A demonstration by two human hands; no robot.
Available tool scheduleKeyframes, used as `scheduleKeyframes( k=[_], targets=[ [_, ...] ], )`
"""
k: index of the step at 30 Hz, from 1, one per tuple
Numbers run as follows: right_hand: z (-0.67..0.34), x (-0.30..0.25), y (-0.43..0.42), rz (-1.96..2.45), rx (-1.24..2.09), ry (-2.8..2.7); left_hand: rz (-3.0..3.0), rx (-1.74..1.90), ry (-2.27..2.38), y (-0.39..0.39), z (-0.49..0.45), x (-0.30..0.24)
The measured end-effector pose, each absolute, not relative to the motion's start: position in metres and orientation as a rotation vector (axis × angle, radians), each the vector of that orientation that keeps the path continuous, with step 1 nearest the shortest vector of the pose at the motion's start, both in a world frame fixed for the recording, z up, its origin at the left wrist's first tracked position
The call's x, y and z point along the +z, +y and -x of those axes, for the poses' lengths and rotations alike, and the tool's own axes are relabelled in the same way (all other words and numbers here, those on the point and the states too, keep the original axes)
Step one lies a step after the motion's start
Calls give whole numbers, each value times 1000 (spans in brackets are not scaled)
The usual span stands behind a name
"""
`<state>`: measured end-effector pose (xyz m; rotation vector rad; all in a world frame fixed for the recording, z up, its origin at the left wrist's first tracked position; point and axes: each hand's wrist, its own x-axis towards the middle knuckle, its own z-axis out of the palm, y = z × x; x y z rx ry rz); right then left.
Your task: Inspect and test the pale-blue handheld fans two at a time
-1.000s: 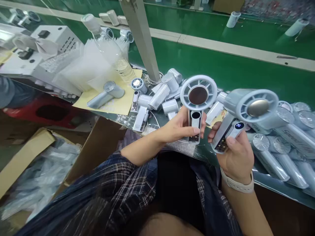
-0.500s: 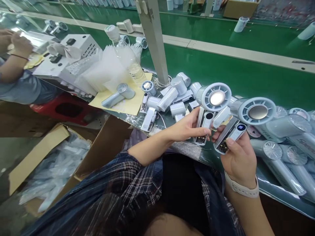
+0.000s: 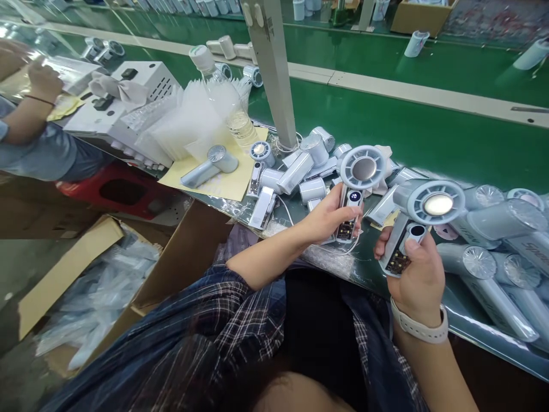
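Observation:
My left hand (image 3: 328, 219) is closed round the handle of a light blue handheld fan (image 3: 352, 197), its thumb across the front below a lit display. The handle's lower front is uncovered and shows a circuit board. In my right hand (image 3: 418, 274) is a second handheld fan (image 3: 403, 243), gripped by the handle with the thumb beside its dark round display. Its circuit board is bare too. Both fans are held upright and tilted, heads up, apart from each other. Several unwrapped fans (image 3: 295, 171) lie in a pile beyond my left hand. Film-wrapped fans (image 3: 476, 263) lie right of my right hand.
A wrapped fan (image 3: 210, 166) rests on yellow paper (image 3: 171, 178). Behind it stand a clear bottle (image 3: 240, 123) and plastic sleeves (image 3: 184, 123). A metal post (image 3: 277, 80) rises from the bench. At lower left, a carton (image 3: 171, 257) holds bagged items. A co-worker's hand (image 3: 45, 80) is at far left.
The two fans have moved apart, the left one shifting left. The left fan's display has lit up and the right fan's number has gone dark.

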<state>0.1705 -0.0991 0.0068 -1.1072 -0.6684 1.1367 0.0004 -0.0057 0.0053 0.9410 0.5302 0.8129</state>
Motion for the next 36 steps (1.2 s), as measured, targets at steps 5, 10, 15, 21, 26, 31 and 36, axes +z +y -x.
scheduleKeyframes(
  k=[5, 10, 15, 21, 26, 31, 36],
  targets=[
    [-170, 5, -102, 1100, 1170, -762, -1051, 805, 422, -5, 6, 15],
    [-168, 7, -98, 1101, 1077, -776, -1128, 793, 406, -3, 6, 16],
    [-170, 6, -95, 1067, 1187, -719, -1119, 837, 467, -3, 3, 7],
    [-170, 6, -95, 1080, 1166, -694, -1146, 890, 444, -2, 0, 6],
    [-172, 8, -96, 1068, 1140, -743, -1199, 841, 439, -2, 2, 14],
    [-178, 5, -95, 989, 1174, -736, -1186, 864, 635, -6, 1, 17],
    [-178, 1, -94, 935, 1319, -637, -1069, 857, 597, -9, -6, 12]
  ],
)
